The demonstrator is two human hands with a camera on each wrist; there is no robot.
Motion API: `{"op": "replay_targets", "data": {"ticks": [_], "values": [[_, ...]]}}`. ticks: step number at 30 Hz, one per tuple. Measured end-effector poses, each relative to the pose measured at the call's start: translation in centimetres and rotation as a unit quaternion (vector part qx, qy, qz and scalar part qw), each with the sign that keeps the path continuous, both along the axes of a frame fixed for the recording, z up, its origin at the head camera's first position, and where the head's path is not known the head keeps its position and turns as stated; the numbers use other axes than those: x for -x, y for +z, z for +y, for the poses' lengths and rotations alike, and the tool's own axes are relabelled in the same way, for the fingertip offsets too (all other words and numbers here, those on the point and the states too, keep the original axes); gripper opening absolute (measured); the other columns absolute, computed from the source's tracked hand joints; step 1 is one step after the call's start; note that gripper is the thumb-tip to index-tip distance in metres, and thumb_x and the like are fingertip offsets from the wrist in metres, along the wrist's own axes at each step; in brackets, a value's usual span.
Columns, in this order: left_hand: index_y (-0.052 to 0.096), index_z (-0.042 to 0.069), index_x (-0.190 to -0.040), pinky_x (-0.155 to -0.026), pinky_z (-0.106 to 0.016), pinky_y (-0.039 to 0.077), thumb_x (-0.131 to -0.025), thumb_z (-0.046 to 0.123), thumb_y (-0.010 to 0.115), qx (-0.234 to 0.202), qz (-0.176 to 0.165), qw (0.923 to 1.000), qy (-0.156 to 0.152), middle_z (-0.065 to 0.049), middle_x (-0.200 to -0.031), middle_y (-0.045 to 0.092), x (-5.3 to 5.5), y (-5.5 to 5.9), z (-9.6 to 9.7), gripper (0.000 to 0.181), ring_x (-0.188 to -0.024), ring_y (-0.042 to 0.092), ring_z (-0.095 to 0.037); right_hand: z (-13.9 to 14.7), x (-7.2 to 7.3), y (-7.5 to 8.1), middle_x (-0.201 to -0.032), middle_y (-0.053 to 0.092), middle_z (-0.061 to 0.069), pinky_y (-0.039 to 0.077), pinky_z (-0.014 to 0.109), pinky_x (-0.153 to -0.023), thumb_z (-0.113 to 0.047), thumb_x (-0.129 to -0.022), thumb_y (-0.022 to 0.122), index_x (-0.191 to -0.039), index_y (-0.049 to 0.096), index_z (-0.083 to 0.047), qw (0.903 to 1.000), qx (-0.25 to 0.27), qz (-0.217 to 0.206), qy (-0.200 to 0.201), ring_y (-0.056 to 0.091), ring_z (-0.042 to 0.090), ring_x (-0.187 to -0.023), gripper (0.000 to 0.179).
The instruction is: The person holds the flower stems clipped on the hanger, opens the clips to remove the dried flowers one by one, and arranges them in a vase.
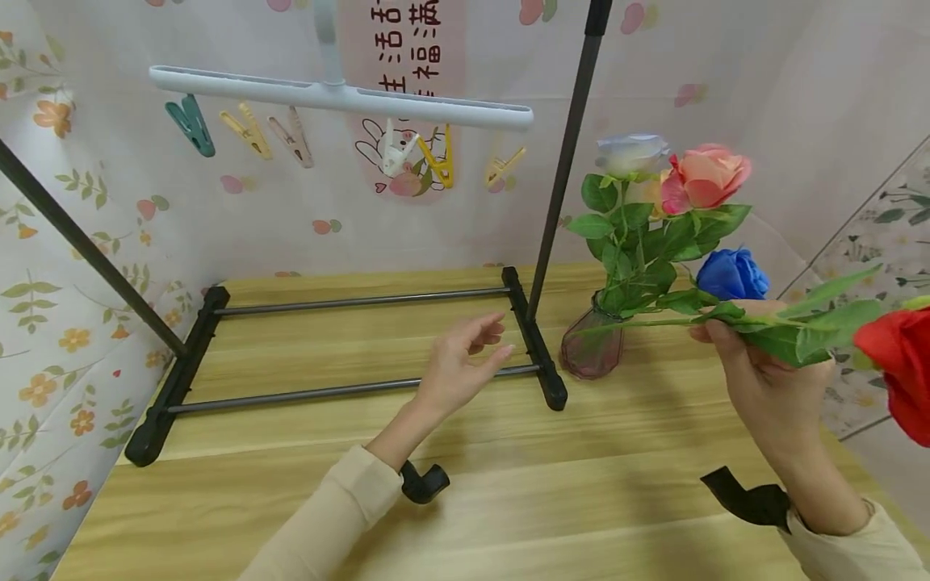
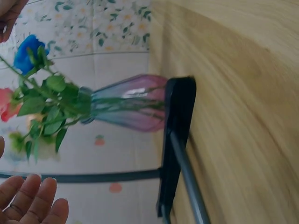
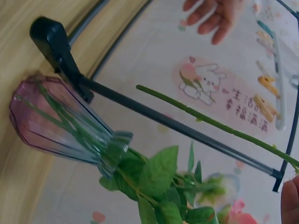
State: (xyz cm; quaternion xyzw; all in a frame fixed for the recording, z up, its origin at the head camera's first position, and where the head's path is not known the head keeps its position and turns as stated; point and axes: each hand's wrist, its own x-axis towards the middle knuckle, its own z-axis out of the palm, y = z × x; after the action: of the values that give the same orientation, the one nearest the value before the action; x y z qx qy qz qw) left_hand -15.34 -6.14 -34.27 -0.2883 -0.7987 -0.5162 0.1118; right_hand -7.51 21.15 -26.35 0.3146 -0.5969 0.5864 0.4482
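My right hand [image 1: 781,395] pinches the leafy stem of a red rose [image 1: 904,367], whose bloom is cut off by the right edge of the head view. The bare stem end [image 3: 215,122] points left, and in the right wrist view it stands apart from the vase [image 3: 46,112]. That glass vase, pink below and bluish at the neck, holds several roses, among them a blue rose [image 1: 732,274], a pink rose [image 1: 706,179] and a pale bluish-white rose [image 1: 630,155]. My left hand [image 1: 465,359] is raised over the rack's base with loosely bent fingers, holding nothing.
A black rack [image 1: 534,347] stands on the wooden table [image 1: 508,500], its right foot beside the vase. From above hangs a white hanger bar [image 1: 337,95] with several clothespins under it, including a teal clothespin [image 1: 190,127]. Patterned curtains [image 1: 58,323] close off the back and sides.
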Motion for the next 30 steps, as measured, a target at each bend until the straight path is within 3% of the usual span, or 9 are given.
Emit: {"op": "replay_targets", "data": {"ticks": [3, 6, 9, 13, 20, 30], "values": [[0.058, 0.004, -0.134, -0.088, -0.042, 0.057, -0.091, 0.019, 0.069, 0.0, -0.007, 0.9999, -0.014, -0.013, -0.116, 0.068, 0.3, -0.5, 1.0, 0.047, -0.105, 0.068, -0.028, 0.0, 0.3, 0.3, -0.091, 0.075, 0.008, 0.056, 0.016, -0.079, 0.011, -0.084, 0.067, -0.093, 0.063, 0.023, 0.9997, 0.019, 0.017, 0.007, 0.074, 0.009, -0.079, 0.016], [0.056, 0.005, -0.136, -0.089, -0.046, 0.056, -0.091, 0.019, 0.069, -0.004, -0.019, 0.9995, -0.026, -0.014, -0.118, 0.067, 0.7, -1.0, 2.1, 0.049, -0.107, 0.067, -0.03, 0.3, 0.4, 0.6, -0.089, 0.075, 0.007, 0.056, 0.015, -0.078, 0.008, -0.085, 0.068, -0.093, 0.063, 0.023, 0.9995, 0.024, 0.017, -0.015, 0.074, 0.008, -0.077, 0.017], [0.054, 0.005, -0.138, -0.09, -0.046, 0.055, -0.092, 0.021, 0.069, -0.002, -0.036, 0.9988, -0.033, -0.014, -0.122, 0.066, 1.1, -1.4, 3.1, 0.051, -0.11, 0.066, -0.031, 0.7, 0.4, 1.0, -0.086, 0.075, -0.005, 0.051, 0.01, -0.074, 0.001, -0.087, 0.069, -0.088, 0.065, 0.021, 0.9946, -0.007, 0.004, -0.104, 0.072, 0.001, -0.077, 0.021], [0.051, 0.006, -0.141, -0.092, -0.045, 0.054, -0.092, 0.022, 0.068, 0.018, -0.051, 0.9976, -0.043, -0.014, -0.127, 0.063, 1.7, -1.8, 4.5, 0.054, -0.114, 0.064, -0.03, 1.4, 0.5, 1.3, -0.082, 0.072, -0.018, 0.046, 0.007, -0.071, -0.006, -0.09, 0.068, -0.081, 0.066, 0.02, 0.9785, -0.044, -0.012, -0.201, 0.069, -0.007, -0.077, 0.027], [0.044, 0.006, -0.146, -0.098, -0.045, 0.052, -0.093, 0.026, 0.067, 0.057, -0.06, 0.9946, -0.064, -0.013, -0.139, 0.055, 2.5, -2.8, 7.1, 0.06, -0.122, 0.059, -0.029, 2.3, 1.1, 1.3, -0.082, 0.068, -0.025, 0.048, 0.007, -0.075, 0.001, -0.089, 0.066, -0.083, 0.062, 0.024, 0.9629, -0.064, -0.041, -0.259, 0.066, -0.011, -0.075, 0.025], [0.042, 0.009, -0.147, -0.1, -0.042, 0.05, -0.094, 0.031, 0.065, 0.076, -0.051, 0.9943, -0.055, -0.012, -0.141, 0.054, 3.7, -3.2, 9.3, 0.063, -0.124, 0.057, -0.027, 2.9, 2.1, 1.7, -0.085, 0.066, -0.031, 0.047, 0.005, -0.077, -0.008, -0.089, 0.07, -0.085, 0.067, 0.02, 0.9518, -0.104, -0.038, -0.286, 0.064, -0.016, -0.078, 0.029]]}}
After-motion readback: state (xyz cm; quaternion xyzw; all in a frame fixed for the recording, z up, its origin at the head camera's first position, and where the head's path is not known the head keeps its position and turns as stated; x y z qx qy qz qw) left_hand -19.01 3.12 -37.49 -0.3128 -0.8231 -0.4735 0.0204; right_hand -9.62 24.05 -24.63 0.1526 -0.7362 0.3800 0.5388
